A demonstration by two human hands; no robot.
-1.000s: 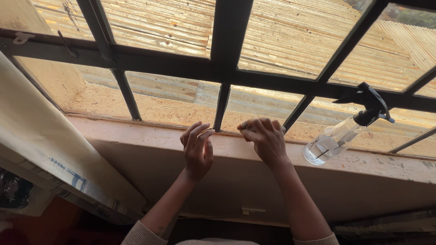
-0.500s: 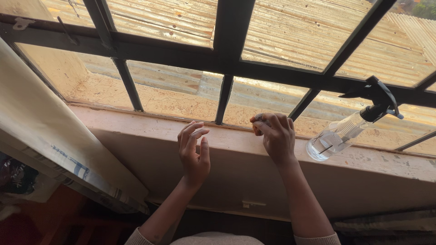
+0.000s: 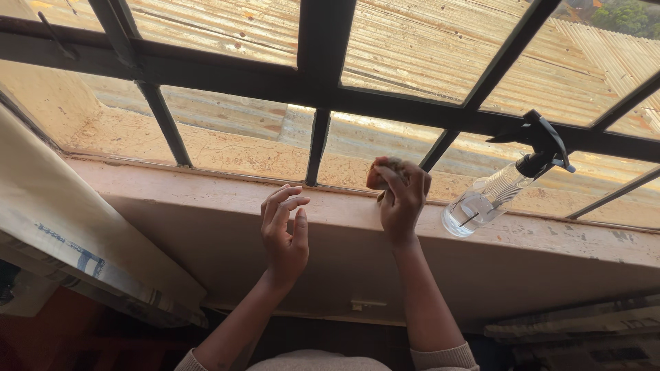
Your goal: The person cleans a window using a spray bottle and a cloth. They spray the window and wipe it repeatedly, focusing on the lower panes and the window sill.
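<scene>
Up goes the right hand (image 3: 399, 199) from the sill (image 3: 206, 199) onto the bottom of the pane, fingers curled tight around one small brownish cloth (image 3: 379, 172), just right of the dark centre bar (image 3: 317, 148). Left of that bar the left hand (image 3: 283, 230) hovers off the sill, fingers loosely spread, holding nothing. One clear spray bottle (image 3: 491, 196) leans further right.

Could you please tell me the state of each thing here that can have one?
Right hand: closed on a small brownish pad at the glass.
Left hand: empty, fingers curled, off the sill.
Spray bottle: tilted, nearly empty.
Window: shut.
Curtain: pushed aside.
</scene>
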